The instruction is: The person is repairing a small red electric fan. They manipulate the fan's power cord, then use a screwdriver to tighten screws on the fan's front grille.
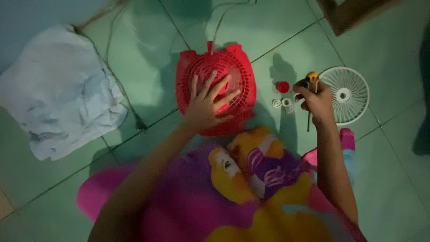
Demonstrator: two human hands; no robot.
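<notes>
1. Left hand (207, 104) is spread flat, fingers released and splayed, pressing on the red fan housing (216, 92) that lies face-down on the green tiled floor (148, 80), roughly in the middle of the view.
2. Right hand (316, 102) is clenched around a screwdriver (311, 87) with a yellow-and-black handle, shaft pointing down, held just to the right of the housing.
3. Judging by the layout, the take-apart looks well under way: the white fan grille (346, 95) already sits separate on the floor toward the right edge, and a small red cap (282, 87) plus two little white rings (282, 104) (possibly nuts or washers, too small to tell) lie loose between housing and grille.
4. The housing itself appears in one piece, so that seems to be what is left.
5. Around: a crumpled white cloth (60, 92) near the floor's left edge, a thin cord (117, 67) trailing past it, a brown box corner (354, 13) at the top right.
6. The loose small parts sit close under the right hand, easy to knock away.
</notes>
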